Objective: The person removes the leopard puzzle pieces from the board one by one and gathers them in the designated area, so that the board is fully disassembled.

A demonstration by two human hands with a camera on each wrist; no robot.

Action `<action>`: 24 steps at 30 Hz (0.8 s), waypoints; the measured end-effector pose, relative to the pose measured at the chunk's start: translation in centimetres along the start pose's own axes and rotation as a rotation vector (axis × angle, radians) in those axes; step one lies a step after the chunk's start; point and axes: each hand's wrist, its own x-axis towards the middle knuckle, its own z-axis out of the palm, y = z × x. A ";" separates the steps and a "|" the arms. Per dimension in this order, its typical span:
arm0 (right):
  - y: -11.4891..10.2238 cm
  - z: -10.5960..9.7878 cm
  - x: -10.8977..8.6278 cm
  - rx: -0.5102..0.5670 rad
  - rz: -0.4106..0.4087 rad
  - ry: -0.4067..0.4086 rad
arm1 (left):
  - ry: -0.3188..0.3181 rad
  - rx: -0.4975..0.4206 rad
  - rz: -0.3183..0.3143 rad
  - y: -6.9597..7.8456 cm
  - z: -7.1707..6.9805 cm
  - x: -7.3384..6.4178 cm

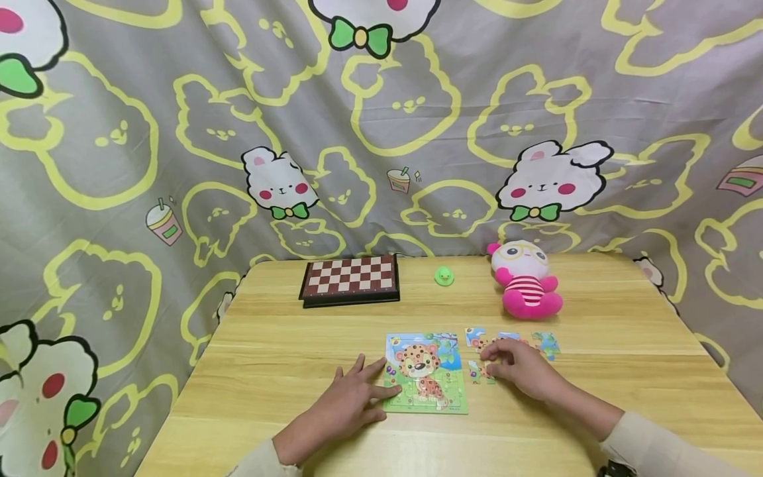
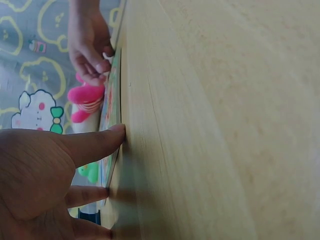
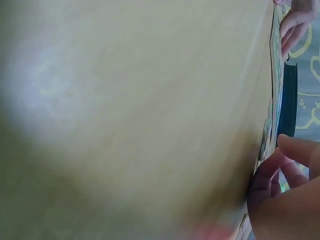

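Observation:
A square jigsaw puzzle [image 1: 424,374] with a spotted cartoon animal lies flat on the wooden table. My left hand [image 1: 352,399] has its fingers spread, with fingertips touching the puzzle's left edge; in the left wrist view the thumb [image 2: 95,147] is extended at the board's edge. Right of the board is a group of loose puzzle pieces [image 1: 475,336], some hidden under my right hand [image 1: 524,368]. The right thumb and index finger are bent low over these pieces. In the right wrist view this hand [image 3: 287,187] touches the pieces' edge, but whether it pinches one is hidden.
A folded chessboard [image 1: 350,275] lies at the back left. Behind the puzzle sits a small green toy [image 1: 444,275], and a pink and white plush toy [image 1: 526,281] is at the back right. A patterned curtain [image 1: 381,132] hangs along the table's far edge.

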 end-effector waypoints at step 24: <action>-2.6 2.0 1.6 0.112 -0.070 -0.074 | 0.011 0.001 0.013 -0.1 0.1 -0.1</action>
